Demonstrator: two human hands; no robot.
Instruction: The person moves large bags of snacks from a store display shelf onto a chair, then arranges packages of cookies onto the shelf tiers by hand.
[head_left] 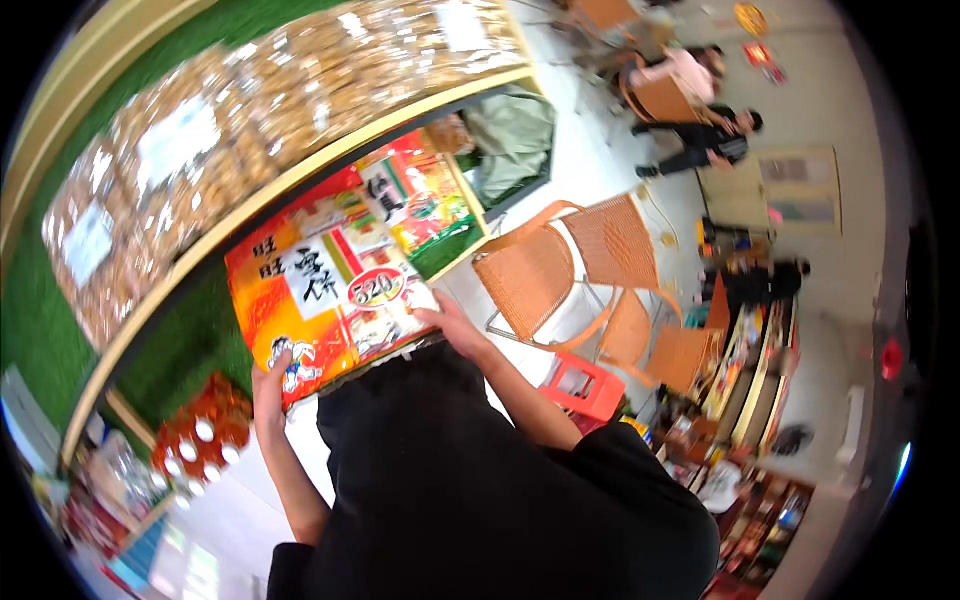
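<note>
Between my two hands is a large red and orange bag of rice crackers (310, 275), marked 520 and printed with a cartoon figure. My left hand (269, 396) grips its lower left corner, thumb on the front face. At the right edge, my right hand (456, 325) holds the bag with the thumb on top; the fingers beneath are hidden on both sides. Another red and yellow snack bag (425, 200) lies just beyond it on the green-lined lower shelf (195, 335).
Clear-wrapped brown snack packs (215, 130) cover the upper shelf, above its pale wooden edge (330, 150). Woven brown chairs (530, 275) and a red plastic stool (583, 387) stand to my right. A person in black (715, 140) is farther off. A red-brown bag with white spots (205, 430) sits at left.
</note>
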